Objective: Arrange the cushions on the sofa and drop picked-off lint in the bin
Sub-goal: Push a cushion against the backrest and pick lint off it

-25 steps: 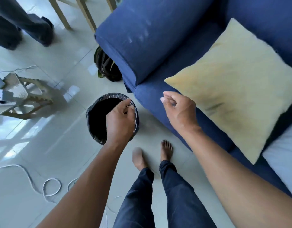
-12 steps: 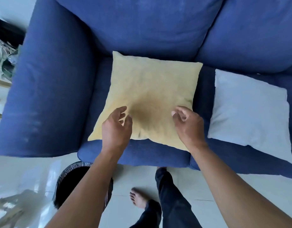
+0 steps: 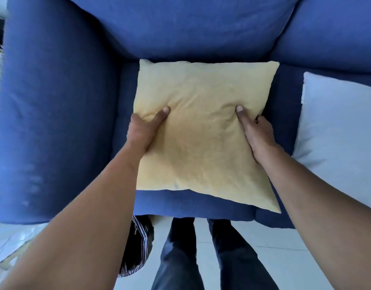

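Arranging is under way: the left hand (image 3: 143,132) and right hand (image 3: 258,135) clamp the square yellow fabric cushion (image 3: 201,130) at frame centre on the blue sofa (image 3: 59,114); next, probably propping it against the backrest.

both arms stretched forward and down, bare. left hand (image 3: 145,130) and right hand (image 3: 257,132) clamped on opposite sides, thumbs on top, other fingers tucked under.
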Demonstrator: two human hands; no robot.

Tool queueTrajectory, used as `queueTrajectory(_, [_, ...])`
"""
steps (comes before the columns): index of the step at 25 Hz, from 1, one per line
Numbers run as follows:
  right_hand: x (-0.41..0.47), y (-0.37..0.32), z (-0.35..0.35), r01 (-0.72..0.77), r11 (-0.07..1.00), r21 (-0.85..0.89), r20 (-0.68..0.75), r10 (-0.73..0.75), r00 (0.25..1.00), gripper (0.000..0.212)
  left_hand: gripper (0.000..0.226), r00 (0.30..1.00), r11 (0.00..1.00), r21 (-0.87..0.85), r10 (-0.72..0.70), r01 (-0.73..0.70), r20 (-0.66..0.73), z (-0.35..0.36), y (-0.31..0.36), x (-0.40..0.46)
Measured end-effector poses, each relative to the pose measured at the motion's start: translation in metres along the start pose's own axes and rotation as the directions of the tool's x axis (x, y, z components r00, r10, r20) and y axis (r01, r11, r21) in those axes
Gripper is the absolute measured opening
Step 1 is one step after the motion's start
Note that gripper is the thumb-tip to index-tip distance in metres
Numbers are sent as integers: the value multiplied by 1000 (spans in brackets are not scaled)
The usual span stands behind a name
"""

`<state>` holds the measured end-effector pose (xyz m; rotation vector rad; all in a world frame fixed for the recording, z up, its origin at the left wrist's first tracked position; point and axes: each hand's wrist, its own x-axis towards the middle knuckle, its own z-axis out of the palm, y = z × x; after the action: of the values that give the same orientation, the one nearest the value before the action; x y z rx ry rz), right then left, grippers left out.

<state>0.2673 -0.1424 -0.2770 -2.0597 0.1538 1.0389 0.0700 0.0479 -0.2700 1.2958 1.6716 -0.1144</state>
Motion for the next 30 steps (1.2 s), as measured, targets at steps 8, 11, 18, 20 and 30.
queueTrajectory(8, [-23,-38,51,123,983,134,41,-130,991,48,55,947,954,-100,260,-282,-187,-68,23,7])
queueTrajectory(11, [-18,-33,91,76,997,13,-6,-76,997,55,75,978,983,-11,179,-181,-109,-84,9,33])
queueTrajectory(18, [-12,-27,72,114,993,-38,-7,-114,993,38,74,809,771,456,565,-445,-165,-48,27,19])
queueTrajectory(20, [-12,-24,51,132,991,-1,-4,-132,991,47,64,716,652,424,698,-628,-12,-16,43,-10])
queueTrajectory(30, [51,120,-30,32,808,-588,-4,-42,999,52,73,641,347,540,468,-767,609,219,31,-1])
